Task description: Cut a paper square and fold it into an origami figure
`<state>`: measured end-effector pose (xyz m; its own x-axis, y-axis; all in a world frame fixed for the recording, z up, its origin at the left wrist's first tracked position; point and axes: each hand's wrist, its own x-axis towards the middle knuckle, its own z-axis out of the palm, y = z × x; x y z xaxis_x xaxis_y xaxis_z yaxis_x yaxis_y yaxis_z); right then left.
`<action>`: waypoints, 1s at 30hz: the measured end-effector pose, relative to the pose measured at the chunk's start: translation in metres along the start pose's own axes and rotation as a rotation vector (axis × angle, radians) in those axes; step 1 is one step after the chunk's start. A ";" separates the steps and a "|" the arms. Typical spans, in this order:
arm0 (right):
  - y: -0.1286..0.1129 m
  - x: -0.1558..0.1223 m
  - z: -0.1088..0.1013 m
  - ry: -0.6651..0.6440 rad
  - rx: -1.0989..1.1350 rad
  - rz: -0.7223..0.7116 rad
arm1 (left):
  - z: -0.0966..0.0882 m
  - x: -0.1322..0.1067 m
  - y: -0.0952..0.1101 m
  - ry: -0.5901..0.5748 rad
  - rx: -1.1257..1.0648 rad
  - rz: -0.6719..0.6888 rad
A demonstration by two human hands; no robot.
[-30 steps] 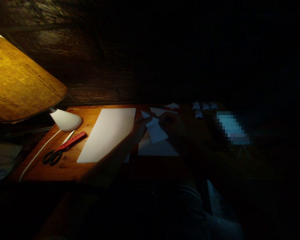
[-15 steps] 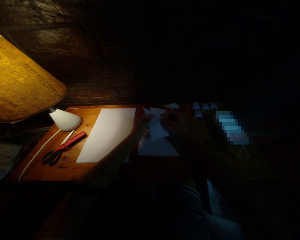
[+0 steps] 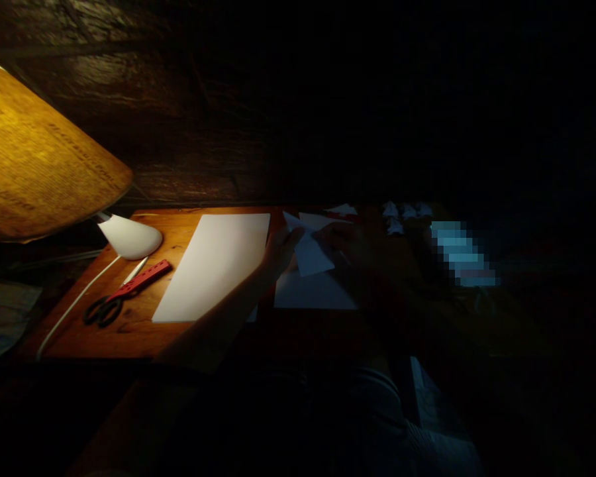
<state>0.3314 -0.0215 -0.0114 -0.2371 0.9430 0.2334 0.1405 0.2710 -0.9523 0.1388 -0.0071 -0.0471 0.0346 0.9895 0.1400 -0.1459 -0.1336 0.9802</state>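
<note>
In dim light, my left hand pinches the left edge of a small white folded paper held just above the wooden desk. My right hand, in deep shadow, grips the same paper's right side. Under the folded piece lies a flat white sheet. A larger white sheet lies to the left of my left hand.
A yellow lampshade fills the upper left, with the white lamp base and its cable below. Black-handled scissors, a red ruler and a pencil lie at the desk's left. Small white paper pieces sit at the back right.
The folded paper has been turned and shifted slightly between my hands; both hands stay on it. Nothing else on the desk has moved.
</note>
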 end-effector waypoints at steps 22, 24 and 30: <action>0.001 0.000 0.004 0.030 0.014 0.041 | -0.002 0.001 0.001 -0.024 0.224 0.106; 0.002 0.000 0.005 0.047 0.012 0.032 | -0.002 0.000 0.001 -0.015 0.244 0.104; 0.003 0.000 0.004 0.045 0.015 -0.001 | -0.002 0.001 0.003 -0.017 0.238 0.136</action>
<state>0.3280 -0.0216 -0.0150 -0.1937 0.9506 0.2427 0.1259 0.2694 -0.9548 0.1367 -0.0061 -0.0438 0.0477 0.9609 0.2726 0.0862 -0.2759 0.9573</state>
